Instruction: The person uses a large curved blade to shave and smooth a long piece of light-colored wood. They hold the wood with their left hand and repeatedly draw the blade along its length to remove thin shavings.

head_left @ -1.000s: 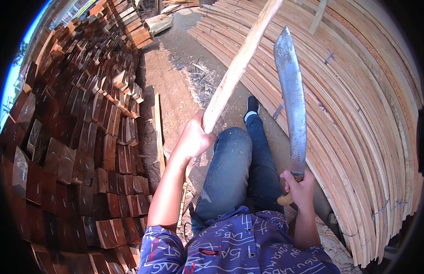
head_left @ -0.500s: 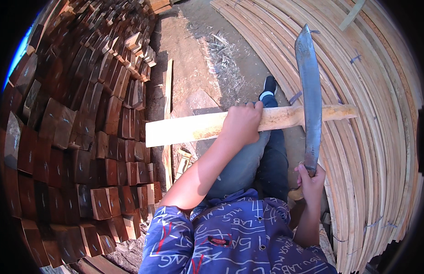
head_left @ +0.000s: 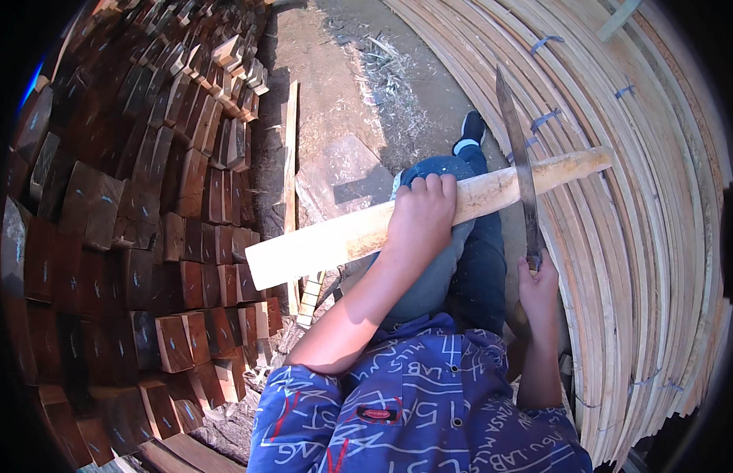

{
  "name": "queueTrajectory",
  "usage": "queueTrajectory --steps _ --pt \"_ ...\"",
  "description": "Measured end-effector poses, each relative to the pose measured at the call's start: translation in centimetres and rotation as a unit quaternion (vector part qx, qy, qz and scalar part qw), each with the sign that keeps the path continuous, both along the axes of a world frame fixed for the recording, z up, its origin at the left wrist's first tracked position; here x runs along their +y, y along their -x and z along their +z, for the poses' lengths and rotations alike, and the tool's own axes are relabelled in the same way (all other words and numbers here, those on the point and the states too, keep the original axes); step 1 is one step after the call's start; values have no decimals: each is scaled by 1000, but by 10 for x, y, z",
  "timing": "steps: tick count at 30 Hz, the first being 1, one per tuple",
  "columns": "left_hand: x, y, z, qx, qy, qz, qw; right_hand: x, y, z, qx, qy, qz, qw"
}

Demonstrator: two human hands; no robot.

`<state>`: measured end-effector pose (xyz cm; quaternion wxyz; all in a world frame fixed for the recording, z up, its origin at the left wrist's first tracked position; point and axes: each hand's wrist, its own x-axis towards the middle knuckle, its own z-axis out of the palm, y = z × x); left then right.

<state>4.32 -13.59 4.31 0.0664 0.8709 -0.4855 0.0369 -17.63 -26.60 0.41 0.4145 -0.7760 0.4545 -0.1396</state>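
Note:
My left hand (head_left: 421, 211) is closed over the middle of a pale, flat piece of wood (head_left: 315, 248). It lies slanted across my raised knee, its broad square end low at the left and its narrower, rougher end up at the right. My right hand (head_left: 538, 285) is wrapped round the handle of a machete (head_left: 521, 158), off to the right of my legs. The long dark blade points upward, seen nearly edge-on, and crosses in front of the wood's narrower part. Whether the blade touches the wood, I cannot tell. My fingers hide most of the handle.
Dark sawn timber (head_left: 106, 209) is stacked high along the left. Long pale wooden strips (head_left: 619, 236), tied in bundles, curve along the right. A thin upright-looking plank (head_left: 291, 158) and a flat board (head_left: 343, 173) lie on the ground ahead, near scattered wood shavings (head_left: 390, 75).
The wood has tilted, its left end lower and its right end higher. The machete has turned from showing its broad face to nearly edge-on, and my right hand has risen slightly.

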Motion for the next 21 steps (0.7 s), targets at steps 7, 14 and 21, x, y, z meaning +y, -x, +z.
queueTrajectory --steps 7,14,21 --pt "50 0 -1 92 54 18 994 -2 -8 17 117 137 51 982" --pt "72 17 -13 107 79 77 988 -10 -36 34 150 183 162 958" --pt "86 30 -18 175 106 138 969 -23 -71 46 212 229 232 921"
